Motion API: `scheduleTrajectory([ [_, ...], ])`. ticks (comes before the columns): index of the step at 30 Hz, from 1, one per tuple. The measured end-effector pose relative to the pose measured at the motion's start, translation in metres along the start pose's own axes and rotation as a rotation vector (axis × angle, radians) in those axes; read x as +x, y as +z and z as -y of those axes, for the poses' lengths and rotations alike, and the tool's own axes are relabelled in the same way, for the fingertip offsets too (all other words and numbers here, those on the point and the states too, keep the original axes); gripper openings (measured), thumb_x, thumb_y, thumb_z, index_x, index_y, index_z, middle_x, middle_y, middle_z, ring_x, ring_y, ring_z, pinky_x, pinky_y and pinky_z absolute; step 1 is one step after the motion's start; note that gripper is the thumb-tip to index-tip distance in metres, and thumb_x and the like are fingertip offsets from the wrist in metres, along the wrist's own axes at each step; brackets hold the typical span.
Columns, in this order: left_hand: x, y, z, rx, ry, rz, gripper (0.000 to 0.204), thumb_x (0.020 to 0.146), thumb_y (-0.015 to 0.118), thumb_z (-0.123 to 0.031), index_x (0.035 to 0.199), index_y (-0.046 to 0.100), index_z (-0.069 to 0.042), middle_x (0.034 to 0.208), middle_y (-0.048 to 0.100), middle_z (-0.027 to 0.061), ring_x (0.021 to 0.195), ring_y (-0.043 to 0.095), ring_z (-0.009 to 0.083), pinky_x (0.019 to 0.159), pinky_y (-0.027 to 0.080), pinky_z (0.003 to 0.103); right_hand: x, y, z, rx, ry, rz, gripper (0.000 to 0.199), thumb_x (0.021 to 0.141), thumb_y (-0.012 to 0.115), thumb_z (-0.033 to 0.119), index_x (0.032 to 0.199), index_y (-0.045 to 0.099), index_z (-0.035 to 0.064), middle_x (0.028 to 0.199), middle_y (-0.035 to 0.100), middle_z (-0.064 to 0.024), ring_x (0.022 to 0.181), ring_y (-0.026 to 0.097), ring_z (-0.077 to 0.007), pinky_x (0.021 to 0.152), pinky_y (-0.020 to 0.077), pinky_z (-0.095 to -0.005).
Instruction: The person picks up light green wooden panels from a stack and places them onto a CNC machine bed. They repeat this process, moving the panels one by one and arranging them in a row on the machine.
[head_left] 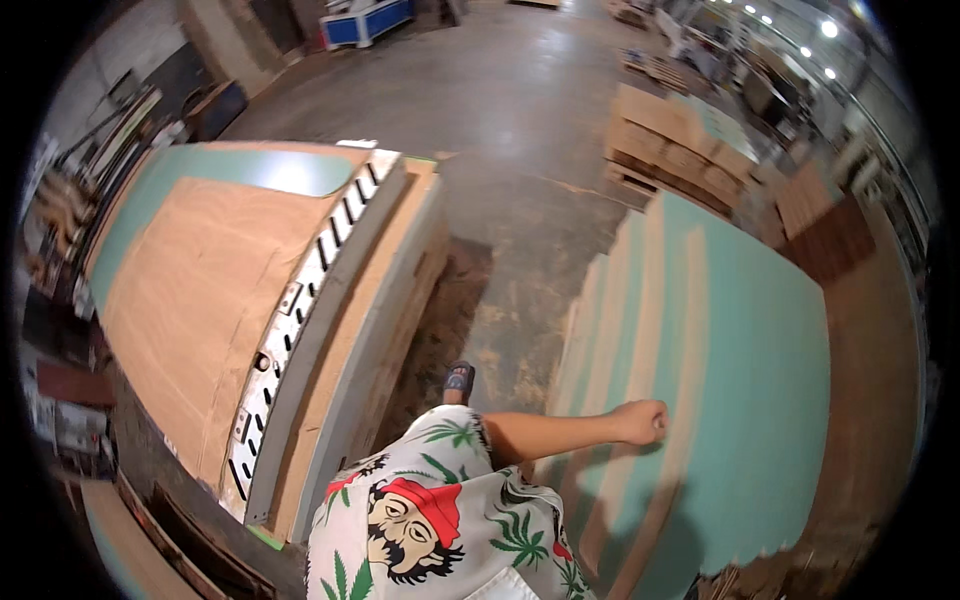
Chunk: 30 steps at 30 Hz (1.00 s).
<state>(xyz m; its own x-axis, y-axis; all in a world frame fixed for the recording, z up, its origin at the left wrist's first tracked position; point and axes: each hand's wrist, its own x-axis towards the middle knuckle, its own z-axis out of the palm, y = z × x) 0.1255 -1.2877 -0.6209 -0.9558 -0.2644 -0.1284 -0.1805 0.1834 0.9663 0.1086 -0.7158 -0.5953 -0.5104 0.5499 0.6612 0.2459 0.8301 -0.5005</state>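
Note:
My right hand [640, 423] is closed in a fist at the end of my outstretched arm, with nothing showing in it. It is over a stack of pale green sheets [760, 340], whose stepped, tan-striped edges [640, 310] lie on the side towards me. From this view I cannot tell whether the fist touches the top sheet. A shadow falls across the near part of the stack. My left hand is out of the picture.
On my left stands a long bench with a slotted white edge [335, 240], bearing a plywood sheet [200, 290] over a green one [270, 170]. A concrete aisle [520, 230] runs between bench and stack. Further stacked boards [670, 140], brown boards [830, 230] and a blue-sided machine [368, 24] stand beyond.

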Motion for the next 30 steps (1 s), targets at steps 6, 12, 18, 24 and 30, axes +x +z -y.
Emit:
scheduleTrajectory([
  [6,-0.086,-0.269,0.126,0.057,-0.24,-0.864,0.032,0.093,0.064,-0.027,0.118,0.064,-0.007,0.107,0.071,0.0148,0.092,0.071,0.0289,0.081,0.055,0.041,-0.106,0.154,0.242,0.448,-0.504,0.243,0.044,0.097,0.063,0.033,0.129,0.062,0.0024,0.114,0.067,-0.0186,0.096,0.067,-0.0305,0.084,0.0578,-0.0473],
  [12,-0.208,-0.511,0.189,0.08,-0.393,-1.536,0.049,0.09,0.063,-0.027,0.133,0.057,-0.004,0.113,0.069,0.0155,0.102,0.067,0.0353,0.09,0.052,0.045,-0.474,0.142,0.648,0.95,-0.76,1.376,0.033,0.096,0.06,0.006,0.13,0.062,0.0045,0.132,0.061,-0.0138,0.125,0.057,-0.0267,0.102,0.0466,-0.036],
  [18,-0.29,-0.65,0.255,0.219,-0.705,-1.957,0.044,0.089,0.062,-0.026,0.127,0.064,-0.002,0.118,0.064,0.0204,0.111,0.063,0.0372,0.097,0.049,0.045,-0.787,-0.026,0.894,1.342,-1.561,1.773,0.038,0.091,0.07,0.021,0.124,0.067,0.003,0.121,0.065,-0.0184,0.114,0.061,-0.0377,0.1,0.0474,-0.0433],
  [24,-0.326,-0.71,0.302,0.118,-0.99,-1.893,0.048,0.09,0.058,-0.03,0.132,0.065,-0.008,0.126,0.059,0.0227,0.118,0.056,0.0414,0.102,0.046,0.05,-1.006,-0.136,0.976,0.993,-2.136,1.595,0.078,0.092,0.064,0.043,0.15,0.038,-0.0012,0.149,0.042,-0.0206,0.138,0.036,-0.0411,0.116,0.0252,-0.0556],
  [30,-0.331,-0.727,0.318,0.156,-1.09,-1.969,0.045,0.084,0.061,-0.02,0.125,0.07,-0.007,0.115,0.063,0.024,0.106,0.062,0.0413,0.094,0.05,0.047,-1.034,-0.148,0.973,1.004,-2.131,1.675,0.076,0.089,0.067,0.041,0.142,0.044,-0.0072,0.141,0.045,-0.0263,0.136,0.034,-0.044,0.113,0.021,-0.0603],
])
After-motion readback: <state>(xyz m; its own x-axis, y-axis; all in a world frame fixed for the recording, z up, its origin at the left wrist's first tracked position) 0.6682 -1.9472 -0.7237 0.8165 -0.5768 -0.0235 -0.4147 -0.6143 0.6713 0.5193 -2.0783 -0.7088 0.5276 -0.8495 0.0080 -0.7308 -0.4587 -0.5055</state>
